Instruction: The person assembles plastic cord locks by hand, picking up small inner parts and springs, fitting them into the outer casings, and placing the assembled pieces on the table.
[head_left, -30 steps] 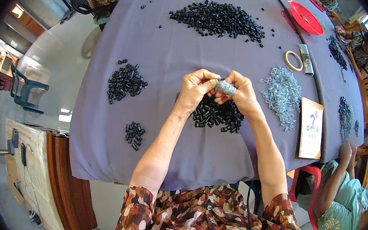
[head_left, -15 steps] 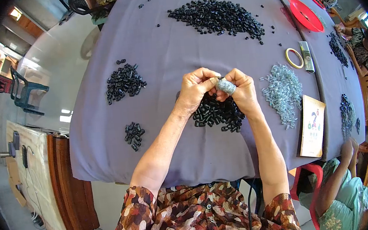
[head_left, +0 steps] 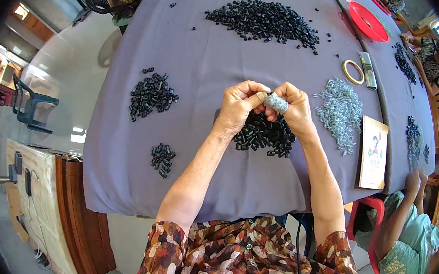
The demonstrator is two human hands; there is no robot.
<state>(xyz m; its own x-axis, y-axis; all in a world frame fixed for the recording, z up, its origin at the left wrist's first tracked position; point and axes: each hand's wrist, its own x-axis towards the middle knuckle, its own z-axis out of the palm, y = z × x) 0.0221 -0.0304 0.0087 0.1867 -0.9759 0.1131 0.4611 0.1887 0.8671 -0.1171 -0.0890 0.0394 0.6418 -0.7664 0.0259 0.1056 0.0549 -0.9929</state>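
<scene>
Above a pile of small black plastic pieces [head_left: 266,139], my two hands meet at the fingertips. My left hand [head_left: 242,107] is closed in a pinch on a tiny black piece [head_left: 267,94], mostly hidden by the fingers. My right hand [head_left: 296,109] is closed too, its fingertips at the same piece. A grey, speckled, fuzzy-looking wrap [head_left: 276,103] sits at the right hand's fingers; whether it is worn on a digit or held, I cannot tell. Right of my right hand lies a heap of small clear plastic pieces [head_left: 340,112].
More black heaps lie on the grey cloth [head_left: 190,50]: a large far pile [head_left: 267,24] and smaller left piles [head_left: 152,95] [head_left: 163,160]. At right are a tape roll [head_left: 353,72], a booklet [head_left: 373,153] and a red tray [head_left: 368,21]. Other people sit around the table.
The view has shifted slightly, so the table items appear a little further right. Both hands keep their pinched pose together, with only small finger movement.
</scene>
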